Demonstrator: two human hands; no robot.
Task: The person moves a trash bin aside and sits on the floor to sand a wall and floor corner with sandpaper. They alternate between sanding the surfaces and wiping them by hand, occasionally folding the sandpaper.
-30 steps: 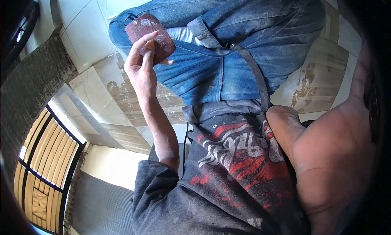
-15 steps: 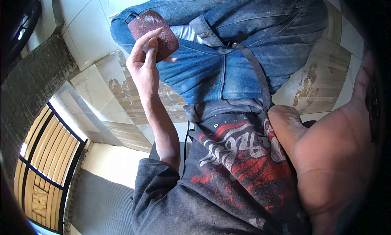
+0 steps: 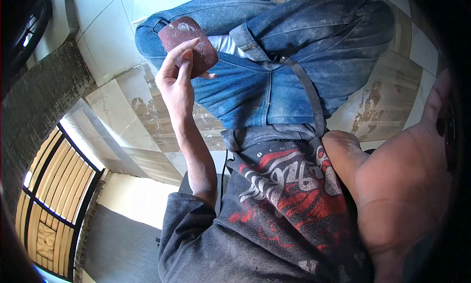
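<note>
My left hand (image 3: 179,74) is closed in a pinch on a reddish-brown piece of sandpaper (image 3: 189,43), a small sheet with rounded corners and white dust on its face. Thumb and fingers grip its lower left edge, and the sheet is held up over my crossed legs. My right hand (image 3: 405,185) is raised very close to the camera and fills the right side of the view, its palm side showing. Most of its fingers are hidden at the dark edge of the picture.
My dusty blue jeans (image 3: 314,52) are crossed on the tiled floor (image 3: 105,52), with a loose belt strap (image 3: 306,81) across them. A dark rough ledge (image 3: 44,94) runs along the left. Below it are a slatted gate (image 3: 59,199) and a grey ribbed surface (image 3: 120,243).
My left hand and the sandpaper have shifted slightly right and down in the view. My right hand stays almost where it was beside the camera.
</note>
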